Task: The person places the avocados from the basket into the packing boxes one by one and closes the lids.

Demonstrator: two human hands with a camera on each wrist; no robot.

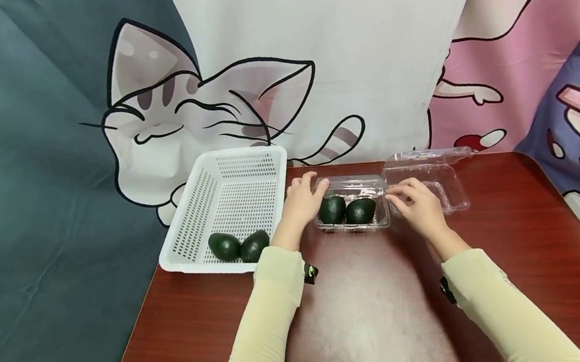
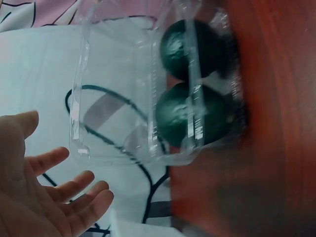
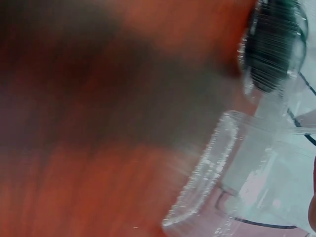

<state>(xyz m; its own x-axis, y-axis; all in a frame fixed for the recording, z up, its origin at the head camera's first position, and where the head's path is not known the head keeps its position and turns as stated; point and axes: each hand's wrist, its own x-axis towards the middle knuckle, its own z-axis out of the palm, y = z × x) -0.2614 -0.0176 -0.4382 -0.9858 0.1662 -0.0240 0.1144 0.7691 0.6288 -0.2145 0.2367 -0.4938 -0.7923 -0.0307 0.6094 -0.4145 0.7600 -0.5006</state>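
Note:
Two dark green avocados [image 1: 360,211] lie side by side in a clear plastic clamshell box [image 1: 353,227]; its lid [image 2: 113,89] is raised. My left hand [image 1: 303,202] is at the box's left end, and the left wrist view shows that hand [image 2: 44,187] with spread fingers and nothing in them. At the right end of the box is my right hand [image 1: 417,206], its thumb and index finger bent toward the box's edge with no object visible between them. Only a sliver of a finger [image 3: 312,212] enters the right wrist view, which is blurred.
A white perforated basket [image 1: 171,258] stands on the left, with two more avocados [image 1: 225,247] at its near end. Another clear clamshell box [image 1: 455,187] sits open behind my right hand. The brown table [image 1: 369,326] meets a printed cloth [image 1: 373,66] at the back.

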